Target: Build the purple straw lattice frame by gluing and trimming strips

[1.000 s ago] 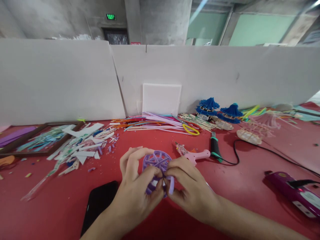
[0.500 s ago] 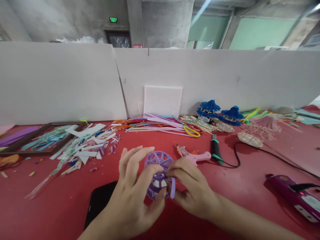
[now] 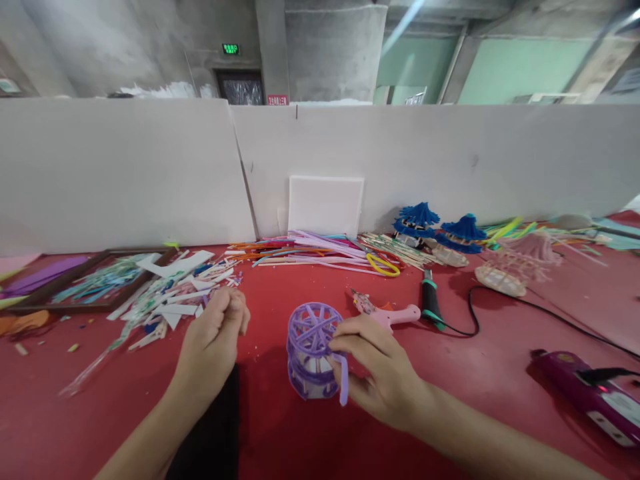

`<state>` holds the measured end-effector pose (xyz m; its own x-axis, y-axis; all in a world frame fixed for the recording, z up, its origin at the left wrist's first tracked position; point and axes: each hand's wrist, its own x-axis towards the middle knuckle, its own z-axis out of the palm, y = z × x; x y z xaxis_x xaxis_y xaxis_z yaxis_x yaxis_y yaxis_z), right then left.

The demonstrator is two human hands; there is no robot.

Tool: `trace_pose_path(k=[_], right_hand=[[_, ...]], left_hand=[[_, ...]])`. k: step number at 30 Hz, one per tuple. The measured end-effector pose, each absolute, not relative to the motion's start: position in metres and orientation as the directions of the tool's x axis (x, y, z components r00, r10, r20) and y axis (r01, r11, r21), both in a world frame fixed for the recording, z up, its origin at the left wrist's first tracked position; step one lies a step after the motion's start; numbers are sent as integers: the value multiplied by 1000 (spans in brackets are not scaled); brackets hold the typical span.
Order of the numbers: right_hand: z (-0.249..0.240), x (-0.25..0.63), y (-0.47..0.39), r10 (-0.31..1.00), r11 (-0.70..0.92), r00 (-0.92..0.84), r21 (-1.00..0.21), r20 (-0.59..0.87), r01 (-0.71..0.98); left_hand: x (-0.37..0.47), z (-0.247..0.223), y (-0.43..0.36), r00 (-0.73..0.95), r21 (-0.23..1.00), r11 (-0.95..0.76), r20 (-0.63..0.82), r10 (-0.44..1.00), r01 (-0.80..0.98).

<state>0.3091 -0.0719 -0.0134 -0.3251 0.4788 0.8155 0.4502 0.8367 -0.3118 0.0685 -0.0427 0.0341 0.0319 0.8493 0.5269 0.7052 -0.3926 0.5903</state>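
Observation:
A small purple craft frame (image 3: 314, 347), round with a spoked top and a pale lower band, stands on the red table. My right hand (image 3: 377, 373) grips its right side between thumb and fingers. From that grip a loose purple strip (image 3: 344, 380) hangs down. To the left, my left hand (image 3: 214, 333) is raised apart from the frame, its fingers curled together near the scraps. Whether anything small is pinched in it is hidden. Partly under my left forearm lies a black phone-like slab (image 3: 220, 427).
Behind my right hand lie a pink glue gun (image 3: 400, 315) and a green-black hot tool (image 3: 431, 300) with a cord. A purple power strip (image 3: 590, 390) is at right. Paper scraps (image 3: 175, 307), coloured strips (image 3: 310, 250) and blue-roofed models (image 3: 419, 217) line the back.
My left hand has let go of the purple frame, moved left and closed its fingers. My right hand has stayed on the frame, whose top now shows more fully.

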Motion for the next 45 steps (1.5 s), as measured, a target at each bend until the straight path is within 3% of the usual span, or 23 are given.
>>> trace_pose_path(k=[6,10,13,15,22,28,32,35,42,45], right_hand=[[-14,310,-73,479,836,-346,-298,807,461],[-14,310,-73,477,831,-350,-285,806,477],[-13,310,-73,473,831,-353,-276,807,484],[-13,310,-73,475,829,-357,-273,804,488],[-14,311,-74,477,828,-370,-266,797,494],[-11,310,-75,440,821,-409,-173,800,545],[-9,310,-73,348,847,-431,-82,833,526],[-9,311,-72,363,843,-408,-109,838,526],[-11,310,-74,468,841,-382,-268,797,471],[-12,310,-75,489,837,-395,-291,778,463]], left_hand=[[66,32,-47,-16,585,-277,444,896,762],[57,33,-39,-12,520,-268,472,882,811],[48,43,-31,-89,345,-165,615,783,924],[42,53,-28,-89,203,-50,619,780,978],[45,57,-34,64,250,-206,478,876,946],[108,54,-88,371,275,-594,567,735,756],[140,49,-115,522,54,-675,590,617,736],[138,45,-115,550,8,-649,523,652,761],[107,47,-109,462,137,-550,401,791,824],[102,45,-107,464,124,-530,344,816,839]])
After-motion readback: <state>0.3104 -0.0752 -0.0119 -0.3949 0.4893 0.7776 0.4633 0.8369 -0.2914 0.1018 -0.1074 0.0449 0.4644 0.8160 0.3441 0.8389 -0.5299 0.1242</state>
